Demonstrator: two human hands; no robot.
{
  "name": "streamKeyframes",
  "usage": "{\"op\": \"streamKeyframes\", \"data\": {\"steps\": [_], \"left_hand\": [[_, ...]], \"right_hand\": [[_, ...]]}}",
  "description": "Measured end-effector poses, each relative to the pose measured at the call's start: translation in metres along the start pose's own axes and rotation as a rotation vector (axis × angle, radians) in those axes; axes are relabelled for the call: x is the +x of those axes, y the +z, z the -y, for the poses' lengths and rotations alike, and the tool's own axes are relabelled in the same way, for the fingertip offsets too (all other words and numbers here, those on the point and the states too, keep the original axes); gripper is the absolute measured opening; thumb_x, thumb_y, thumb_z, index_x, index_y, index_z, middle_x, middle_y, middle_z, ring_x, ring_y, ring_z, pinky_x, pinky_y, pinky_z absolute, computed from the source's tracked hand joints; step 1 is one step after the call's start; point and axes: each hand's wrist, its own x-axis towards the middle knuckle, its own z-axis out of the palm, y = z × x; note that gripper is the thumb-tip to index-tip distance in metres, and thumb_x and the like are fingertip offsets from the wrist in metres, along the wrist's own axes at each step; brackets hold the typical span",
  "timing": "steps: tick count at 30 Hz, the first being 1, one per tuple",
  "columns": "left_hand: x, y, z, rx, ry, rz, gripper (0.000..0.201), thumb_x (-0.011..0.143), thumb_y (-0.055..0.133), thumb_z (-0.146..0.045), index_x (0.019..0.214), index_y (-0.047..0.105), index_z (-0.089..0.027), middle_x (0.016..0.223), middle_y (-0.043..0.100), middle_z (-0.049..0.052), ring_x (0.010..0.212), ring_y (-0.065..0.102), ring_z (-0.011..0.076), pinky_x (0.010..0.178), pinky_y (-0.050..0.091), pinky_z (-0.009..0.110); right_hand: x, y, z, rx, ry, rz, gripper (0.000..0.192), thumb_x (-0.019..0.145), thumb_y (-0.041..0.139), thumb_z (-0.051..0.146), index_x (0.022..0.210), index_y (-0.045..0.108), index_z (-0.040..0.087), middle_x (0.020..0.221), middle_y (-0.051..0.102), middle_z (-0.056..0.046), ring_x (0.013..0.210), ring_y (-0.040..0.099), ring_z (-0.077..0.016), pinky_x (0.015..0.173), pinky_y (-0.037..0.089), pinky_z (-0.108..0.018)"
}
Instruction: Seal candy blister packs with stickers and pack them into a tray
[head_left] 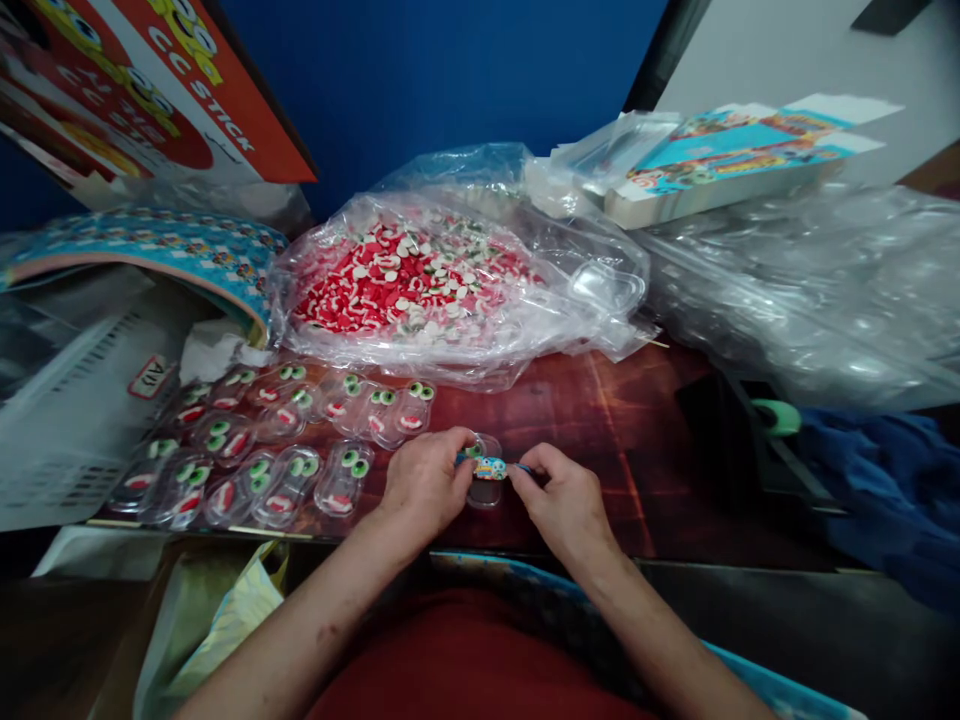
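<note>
Left hand (424,480) and right hand (562,500) pinching one small label (491,467) over a clear blister (484,490); filled blisters (262,450) at nine o'clock, candy bag (420,285) at twelve.

The small printed blue paper strip (491,467) is too small to read, and the clear plastic blister case (484,490) under it is half hidden. The red cardboard box with yellow characters (135,90) is cut off by the edge.

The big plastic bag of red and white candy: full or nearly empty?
Still well filled: the bag shows a broad heap of red and white pieces spread across it.
</note>
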Motion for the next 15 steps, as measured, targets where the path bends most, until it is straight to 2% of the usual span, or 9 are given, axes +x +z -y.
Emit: {"op": "streamKeyframes", "data": {"steps": [4,8,11,15], "left_hand": [[-0.002,0.002,-0.001,0.169,0.090,-0.031,0.018,0.080,0.049,-0.022,0.094,0.060,-0.020,0.084,0.067,0.006,0.079,0.061,0.0225,0.073,0.045,0.036],[0.003,-0.021,0.008,0.062,0.150,-0.100,0.016,0.079,0.050,-0.023,0.090,0.061,-0.020,0.083,0.067,0.003,0.079,0.060,0.0189,0.072,0.043,0.031],[0.012,-0.040,0.023,0.068,0.238,-0.048,0.012,0.077,0.052,-0.021,0.082,0.063,-0.021,0.078,0.066,0.001,0.075,0.059,0.0168,0.069,0.041,0.029],[0.019,-0.039,0.038,0.204,0.367,-0.007,0.016,0.078,0.050,-0.021,0.083,0.066,-0.023,0.075,0.065,0.001,0.075,0.057,0.0178,0.069,0.037,0.031]], "right_hand": [[0.001,0.001,0.002,-0.132,-0.065,0.021,0.012,0.074,0.050,0.026,0.063,0.052,0.020,0.062,0.056,0.000,0.057,0.049,-0.0138,0.053,0.033,-0.024],[-0.003,-0.008,0.019,0.128,-0.055,0.030,0.018,0.076,0.052,0.030,0.061,0.051,0.020,0.056,0.054,0.002,0.052,0.047,-0.0111,0.051,0.034,-0.022],[-0.007,-0.006,0.032,0.314,0.001,0.078,0.019,0.075,0.053,0.032,0.061,0.052,0.019,0.053,0.051,0.003,0.050,0.045,-0.0104,0.049,0.035,-0.021],[-0.011,0.012,0.034,0.369,0.044,0.087,0.018,0.075,0.052,0.031,0.061,0.052,0.018,0.053,0.051,0.003,0.049,0.044,-0.0102,0.048,0.035,-0.021]]}}
